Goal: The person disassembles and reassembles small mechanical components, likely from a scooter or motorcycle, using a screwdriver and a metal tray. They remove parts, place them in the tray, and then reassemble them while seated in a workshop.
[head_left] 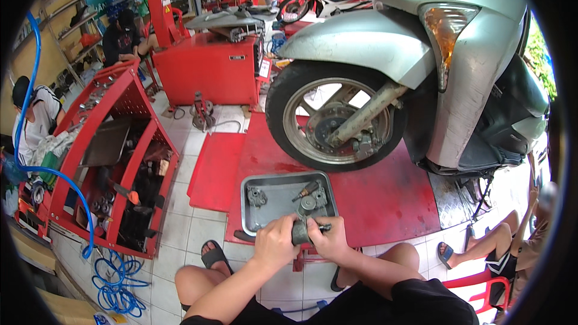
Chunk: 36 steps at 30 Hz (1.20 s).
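Observation:
A grey, grimy metal part (pixel 301 232) with a round top is held between my two hands at the near edge of a steel tray (pixel 253 177). My left hand (pixel 274 241) has its fingers wrapped round the part's left side. My right hand (pixel 325 241) grips its right side, thumb pressed against it, with a dark stub sticking out past the fingers. In the tray lie another metal part (pixel 256 196) at the left and a dark cylindrical piece (pixel 306 191) beside more metal at the right.
A silver scooter's front wheel (pixel 289 132) stands on a red platform (pixel 391 195) beyond the tray. A red tool cart (pixel 135 162) and coiled blue hose (pixel 120 283) are at left. Seated people (pixel 36 123) (pixel 512 250) flank me; others sit behind, near a red motorbike (pixel 310 0).

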Motion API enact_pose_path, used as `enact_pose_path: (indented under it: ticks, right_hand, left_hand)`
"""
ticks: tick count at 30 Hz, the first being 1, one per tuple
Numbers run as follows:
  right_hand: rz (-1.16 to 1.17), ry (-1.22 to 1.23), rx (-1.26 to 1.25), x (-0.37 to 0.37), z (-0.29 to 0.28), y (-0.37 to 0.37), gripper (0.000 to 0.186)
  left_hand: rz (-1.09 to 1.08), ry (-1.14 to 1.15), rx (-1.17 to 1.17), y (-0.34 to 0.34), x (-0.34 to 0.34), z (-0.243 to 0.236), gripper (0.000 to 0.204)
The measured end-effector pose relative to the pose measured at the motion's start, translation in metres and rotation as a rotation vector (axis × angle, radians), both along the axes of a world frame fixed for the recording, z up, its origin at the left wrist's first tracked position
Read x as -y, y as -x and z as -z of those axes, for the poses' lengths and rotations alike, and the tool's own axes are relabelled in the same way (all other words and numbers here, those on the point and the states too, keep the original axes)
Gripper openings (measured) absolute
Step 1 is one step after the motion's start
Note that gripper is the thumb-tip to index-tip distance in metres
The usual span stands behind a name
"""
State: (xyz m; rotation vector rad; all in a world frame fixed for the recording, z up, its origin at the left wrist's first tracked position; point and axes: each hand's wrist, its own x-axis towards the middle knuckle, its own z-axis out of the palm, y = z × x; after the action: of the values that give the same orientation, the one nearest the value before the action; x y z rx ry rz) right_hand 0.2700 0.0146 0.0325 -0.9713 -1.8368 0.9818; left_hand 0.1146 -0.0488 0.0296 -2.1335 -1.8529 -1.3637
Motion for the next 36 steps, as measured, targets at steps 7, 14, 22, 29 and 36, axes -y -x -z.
enact_pose_path:
  ticks: [7,14,22,29,36]
  right_hand:
    - [-0.073,-0.123,-0.088,-0.009,0.001,0.001,0.037]
    - [-0.157,-0.216,-0.069,-0.022,-0.014,-0.014,0.039]
    - [-0.006,-0.362,-0.557,-0.069,-0.009,-0.042,0.034]
    - [0.254,0.222,-0.714,-0.094,-0.043,-0.085,0.045]
    - [0.072,0.302,-0.061,-0.065,0.003,-0.027,0.043]
  left_hand:
    - [-0.055,0.045,-0.080,-0.002,-0.001,-0.011,0.048]
    - [0.042,-0.001,0.144,-0.007,-0.009,-0.014,0.044]
    - [-0.355,0.372,0.546,0.045,-0.019,0.011,0.027]
    - [-0.287,-0.151,0.508,0.113,0.009,0.001,0.034]
    - [-0.021,-0.313,0.575,0.099,-0.002,0.005,0.042]
